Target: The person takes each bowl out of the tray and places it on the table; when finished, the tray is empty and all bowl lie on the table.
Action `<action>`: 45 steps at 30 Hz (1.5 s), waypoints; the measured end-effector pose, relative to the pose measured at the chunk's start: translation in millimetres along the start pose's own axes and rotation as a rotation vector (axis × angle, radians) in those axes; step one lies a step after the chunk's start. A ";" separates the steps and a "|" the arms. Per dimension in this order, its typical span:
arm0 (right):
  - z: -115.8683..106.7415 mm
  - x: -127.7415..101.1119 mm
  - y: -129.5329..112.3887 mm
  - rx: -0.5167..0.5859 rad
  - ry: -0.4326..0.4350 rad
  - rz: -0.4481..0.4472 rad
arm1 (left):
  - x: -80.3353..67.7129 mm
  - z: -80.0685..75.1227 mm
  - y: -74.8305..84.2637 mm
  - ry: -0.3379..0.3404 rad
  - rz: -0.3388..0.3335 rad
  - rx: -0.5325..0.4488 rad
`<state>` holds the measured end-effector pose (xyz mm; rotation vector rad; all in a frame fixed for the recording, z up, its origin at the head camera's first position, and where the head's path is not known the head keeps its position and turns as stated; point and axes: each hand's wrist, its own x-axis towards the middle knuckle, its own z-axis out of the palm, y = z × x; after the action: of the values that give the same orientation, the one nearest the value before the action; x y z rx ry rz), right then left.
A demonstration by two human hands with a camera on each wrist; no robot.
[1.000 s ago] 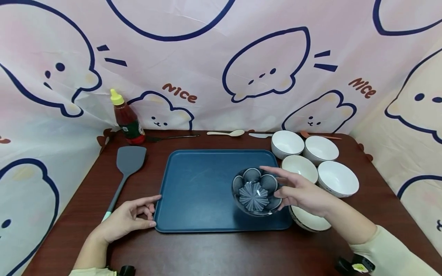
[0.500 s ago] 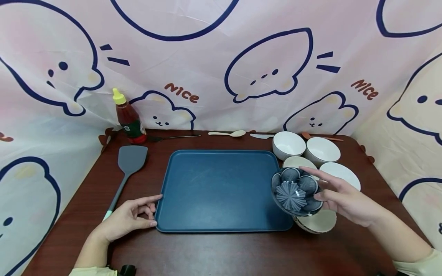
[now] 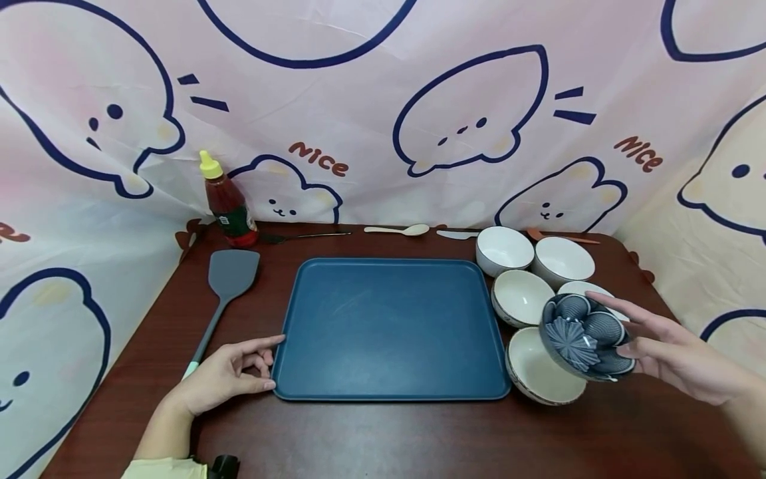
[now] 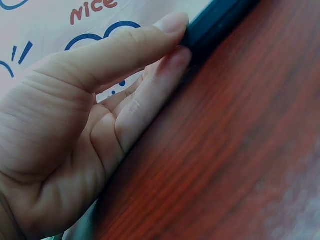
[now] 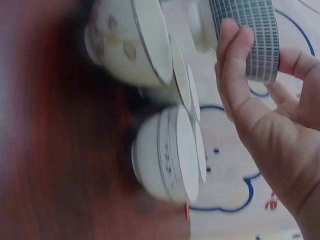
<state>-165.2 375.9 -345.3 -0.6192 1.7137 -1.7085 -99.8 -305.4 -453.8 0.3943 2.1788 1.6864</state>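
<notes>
A dark patterned bowl [image 3: 574, 342], striped in blue-grey inside with a checked outside, is in my right hand [image 3: 682, 352]. Thumb and fingers grip its right side, holding it tilted and raised above the front cream bowl [image 3: 538, 369]. In the right wrist view, the held bowl's foot [image 5: 200, 25] faces the stacked-looking row of pale bowls. My left hand [image 3: 230, 369] touches the left edge of a blue rectangular tray [image 3: 389, 332] with extended index finger and thumb; its other fingers bend inward. The left wrist view has both fingertips [image 4: 172, 24] against the tray's dark rim.
Several pale bowls [image 3: 505, 249] cluster right of the tray. To the left lies a grey spatula [image 3: 233, 273], with a red sauce bottle [image 3: 232, 209] behind it. Along the back edge are a cream spoon [image 3: 413, 230], a knife [image 3: 457, 235] and a brown utensil [image 3: 562, 236].
My right hand has carried the patterned bowl rightward, from over the tray's right part to above the pale bowls. The left hand keeps its place at the tray's edge.
</notes>
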 end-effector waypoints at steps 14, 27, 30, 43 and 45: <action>-49.5 -46.6 29.3 -0.018 -0.008 0.132 | -0.2 -0.1 -1.0 0.007 0.001 0.008; -67.4 -77.7 55.4 0.150 -0.015 0.190 | -0.6 -0.5 -0.1 0.002 0.006 0.005; -69.4 -79.3 60.2 0.143 0.006 0.234 | -0.5 -0.6 -0.5 0.002 0.006 0.003; -71.3 -75.9 78.5 0.080 0.004 0.296 | -1.2 -0.4 -1.0 0.004 0.007 -0.007; -71.7 -75.1 79.3 0.054 0.009 0.313 | -1.5 -0.5 -1.1 0.004 0.005 -0.009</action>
<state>-156.5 483.4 -419.1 -0.2991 1.6647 -1.5316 -98.7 -306.7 -454.5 0.3952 2.1737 1.7004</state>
